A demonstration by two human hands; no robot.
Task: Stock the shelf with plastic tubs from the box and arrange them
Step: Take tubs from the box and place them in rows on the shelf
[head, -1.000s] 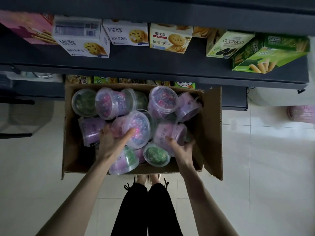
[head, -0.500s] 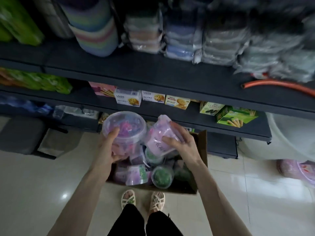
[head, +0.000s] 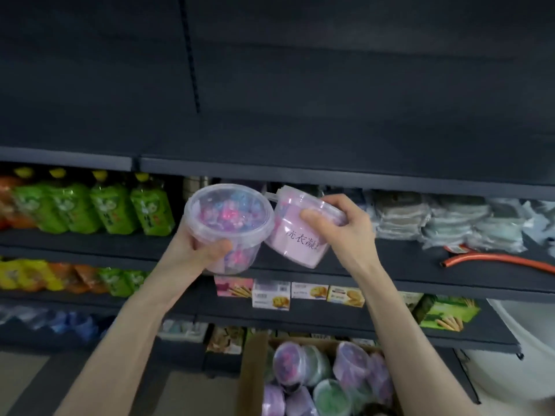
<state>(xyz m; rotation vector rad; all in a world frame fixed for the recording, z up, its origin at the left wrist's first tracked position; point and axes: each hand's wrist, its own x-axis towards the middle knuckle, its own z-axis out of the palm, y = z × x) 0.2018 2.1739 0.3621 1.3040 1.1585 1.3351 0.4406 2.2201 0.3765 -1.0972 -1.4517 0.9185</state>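
My left hand [head: 200, 247] grips a clear plastic tub [head: 228, 217] filled with pink and blue pieces, its lid facing me. My right hand [head: 345, 229] holds a second, pink-labelled tub [head: 295, 235], tilted, thumb on its side. The two tubs touch each other, raised in front of the dark shelves. Above them runs a bare dark shelf [head: 300, 139]. The cardboard box [head: 249, 376] stands on the floor below, with several more purple and green tubs [head: 327, 376] inside.
Green drink pouches [head: 99, 205] fill the left of the shelf behind the tubs; packed cloths [head: 444, 220] and an orange hose [head: 495, 261] lie at its right. Biscuit boxes [head: 300, 292] line the shelf below. Snack bags [head: 60, 277] sit lower left.
Both hands lifted their tubs out of the box and raised them to upper-shelf height. My view tilted upward, so the box now sits at the bottom edge.
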